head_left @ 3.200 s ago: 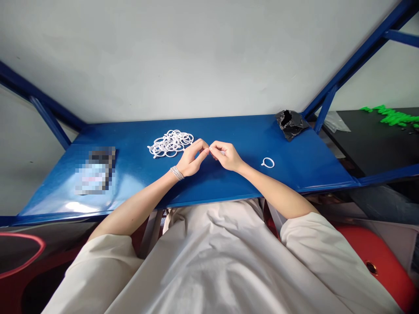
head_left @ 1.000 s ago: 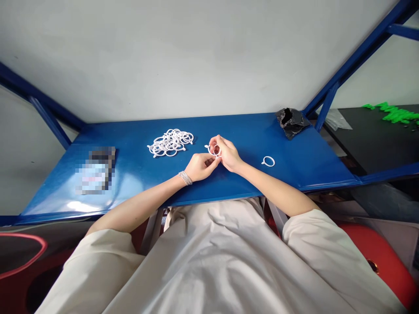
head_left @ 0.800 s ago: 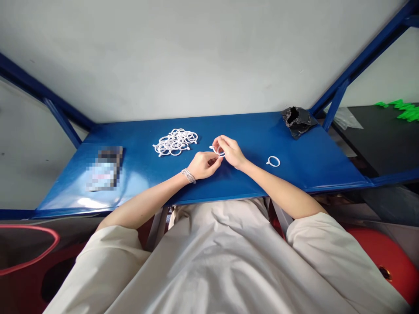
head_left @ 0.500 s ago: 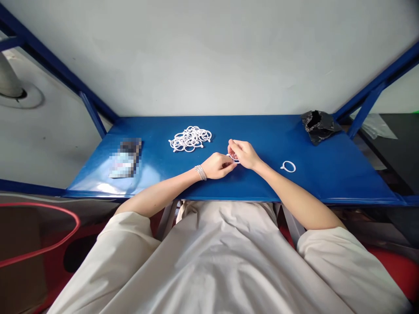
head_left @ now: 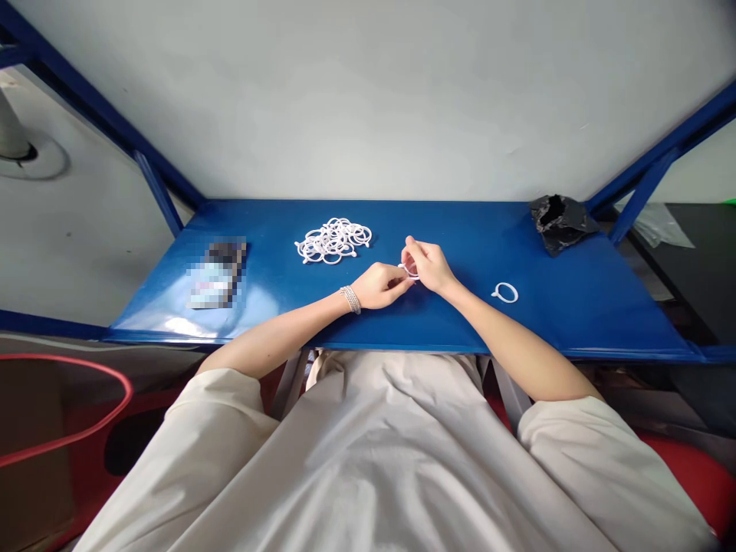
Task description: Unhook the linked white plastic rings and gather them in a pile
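Above the blue table (head_left: 276, 299), my left hand (head_left: 382, 285) and my right hand (head_left: 428, 264) meet near the middle. Between them is a white plastic ring (head_left: 412, 274) with a small knob, like a curtain ring. My left thumb and fingers pinch its near side. The fingers of my right hand are curled round its right and far side, hiding part of it. A single white ring (head_left: 507, 292) lies on the table to the right of my right hand. Beyond my left hand is a heap of similar white rings (head_left: 333, 241).
A crumpled black plastic bag (head_left: 559, 222) lies at the table's back right. On the left rests a blurred-out flat object (head_left: 218, 274). Blue frame bars (head_left: 158, 192) rise at both sides, and a pale wall (head_left: 368, 100) stands behind.
The view has shifted slightly. Both hands stay together on the white ring, with small finger movements; a bit more of the ring shows. The heap and the single ring lie as before.
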Action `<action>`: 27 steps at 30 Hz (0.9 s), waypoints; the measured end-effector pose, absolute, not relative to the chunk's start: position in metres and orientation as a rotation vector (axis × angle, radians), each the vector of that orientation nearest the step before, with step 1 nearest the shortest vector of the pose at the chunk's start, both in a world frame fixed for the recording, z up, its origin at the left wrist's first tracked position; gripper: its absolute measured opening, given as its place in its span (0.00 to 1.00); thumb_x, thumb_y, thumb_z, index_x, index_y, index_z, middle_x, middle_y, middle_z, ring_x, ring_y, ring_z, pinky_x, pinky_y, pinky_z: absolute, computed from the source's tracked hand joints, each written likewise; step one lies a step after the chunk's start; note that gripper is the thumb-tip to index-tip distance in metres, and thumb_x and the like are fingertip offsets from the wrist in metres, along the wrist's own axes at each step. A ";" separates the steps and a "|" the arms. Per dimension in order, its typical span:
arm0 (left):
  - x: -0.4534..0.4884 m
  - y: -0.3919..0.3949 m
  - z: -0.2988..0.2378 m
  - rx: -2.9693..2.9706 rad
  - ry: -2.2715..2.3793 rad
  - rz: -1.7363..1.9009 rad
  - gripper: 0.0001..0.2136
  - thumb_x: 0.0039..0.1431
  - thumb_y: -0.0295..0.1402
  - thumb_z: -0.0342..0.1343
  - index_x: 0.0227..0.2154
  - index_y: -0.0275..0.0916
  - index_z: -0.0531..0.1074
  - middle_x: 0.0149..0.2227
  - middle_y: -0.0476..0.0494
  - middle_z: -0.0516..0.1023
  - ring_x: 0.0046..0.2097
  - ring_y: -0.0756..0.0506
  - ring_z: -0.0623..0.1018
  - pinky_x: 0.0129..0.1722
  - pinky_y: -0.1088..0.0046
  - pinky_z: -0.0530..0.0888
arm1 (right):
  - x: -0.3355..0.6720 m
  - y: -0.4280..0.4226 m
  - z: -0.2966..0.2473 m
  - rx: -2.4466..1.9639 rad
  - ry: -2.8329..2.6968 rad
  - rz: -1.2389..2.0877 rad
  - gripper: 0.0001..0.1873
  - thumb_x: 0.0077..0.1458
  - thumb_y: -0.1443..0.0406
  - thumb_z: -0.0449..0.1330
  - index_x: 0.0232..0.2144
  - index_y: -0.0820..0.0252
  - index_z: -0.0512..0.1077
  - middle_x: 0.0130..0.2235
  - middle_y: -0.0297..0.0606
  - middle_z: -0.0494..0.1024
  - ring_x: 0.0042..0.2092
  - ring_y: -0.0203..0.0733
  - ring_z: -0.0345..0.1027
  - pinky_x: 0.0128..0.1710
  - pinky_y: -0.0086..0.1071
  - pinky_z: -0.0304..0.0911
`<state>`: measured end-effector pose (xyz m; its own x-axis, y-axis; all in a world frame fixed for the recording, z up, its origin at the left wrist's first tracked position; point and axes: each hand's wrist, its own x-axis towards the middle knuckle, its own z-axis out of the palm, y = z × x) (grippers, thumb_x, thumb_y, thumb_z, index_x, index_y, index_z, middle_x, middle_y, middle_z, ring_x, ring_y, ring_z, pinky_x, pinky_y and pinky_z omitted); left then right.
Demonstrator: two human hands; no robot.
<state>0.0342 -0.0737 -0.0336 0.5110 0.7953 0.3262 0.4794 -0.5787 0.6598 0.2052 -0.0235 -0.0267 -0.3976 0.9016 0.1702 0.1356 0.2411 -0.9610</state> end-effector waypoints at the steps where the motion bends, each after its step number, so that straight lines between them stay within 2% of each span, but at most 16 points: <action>1: 0.033 -0.072 -0.033 2.237 1.078 0.856 0.20 0.70 0.41 0.51 0.21 0.39 0.67 0.20 0.49 0.69 0.23 0.51 0.63 0.28 0.70 0.62 | 0.208 -0.022 -0.023 -0.968 -1.774 1.222 0.40 0.60 0.29 0.52 0.24 0.57 0.70 0.24 0.36 0.73 0.26 0.38 0.65 0.28 0.33 0.59; 5: 0.029 -0.068 -0.031 2.167 1.185 0.894 0.20 0.68 0.42 0.52 0.21 0.38 0.70 0.20 0.50 0.70 0.23 0.51 0.64 0.27 0.71 0.62 | 0.223 -0.012 -0.010 -1.026 -1.960 0.985 0.36 0.59 0.32 0.59 0.24 0.57 0.69 0.27 0.37 0.76 0.29 0.39 0.66 0.32 0.33 0.58; 10: 0.029 -0.067 -0.030 2.132 1.173 1.037 0.20 0.68 0.43 0.54 0.22 0.38 0.70 0.24 0.47 0.73 0.25 0.51 0.68 0.28 0.71 0.65 | 0.243 0.001 -0.001 -1.143 -1.967 0.842 0.33 0.58 0.35 0.64 0.23 0.56 0.66 0.22 0.33 0.71 0.26 0.37 0.59 0.29 0.34 0.53; 15: 0.030 -0.065 -0.030 2.054 1.151 1.180 0.23 0.70 0.49 0.53 0.22 0.39 0.69 0.31 0.44 0.73 0.28 0.50 0.69 0.29 0.69 0.69 | 0.245 0.004 -0.004 -1.096 -2.034 1.042 0.37 0.62 0.33 0.55 0.23 0.57 0.70 0.21 0.33 0.70 0.24 0.37 0.61 0.26 0.32 0.53; 19: 0.028 -0.063 -0.031 1.994 1.177 1.298 0.25 0.71 0.50 0.53 0.21 0.39 0.69 0.31 0.44 0.72 0.29 0.48 0.70 0.29 0.68 0.70 | 0.239 0.001 -0.012 -1.015 -2.027 1.194 0.33 0.61 0.37 0.61 0.23 0.57 0.69 0.23 0.34 0.75 0.25 0.39 0.70 0.26 0.31 0.62; 23: 0.028 -0.062 -0.031 1.928 1.192 1.419 0.26 0.72 0.50 0.52 0.21 0.38 0.70 0.32 0.44 0.72 0.29 0.49 0.71 0.29 0.69 0.72 | 0.234 0.003 -0.019 -1.019 -1.917 1.316 0.24 0.63 0.45 0.66 0.28 0.58 0.73 0.27 0.37 0.80 0.25 0.40 0.74 0.24 0.32 0.69; 27: 0.028 -0.062 -0.031 1.893 1.201 1.427 0.24 0.72 0.51 0.52 0.27 0.38 0.76 0.35 0.44 0.74 0.27 0.51 0.71 0.27 0.70 0.72 | 0.232 0.005 -0.025 -1.029 -1.867 1.370 0.11 0.60 0.58 0.69 0.33 0.59 0.75 0.29 0.36 0.80 0.24 0.38 0.74 0.19 0.29 0.68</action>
